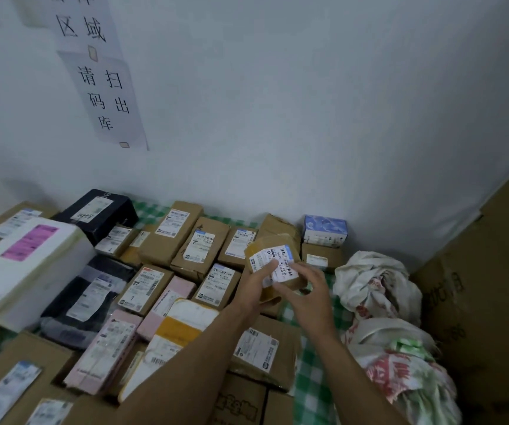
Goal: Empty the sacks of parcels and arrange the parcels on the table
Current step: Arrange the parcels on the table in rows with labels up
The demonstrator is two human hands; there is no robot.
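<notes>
Right of centre: left hand (254,285) grips small parcel (273,259) label-up, probably checking placement; right hand (309,291) loosely spread, steadying it.

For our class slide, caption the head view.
Left hand grips a brown parcel, right hand touching it, above the parcel-covered table.
</notes>
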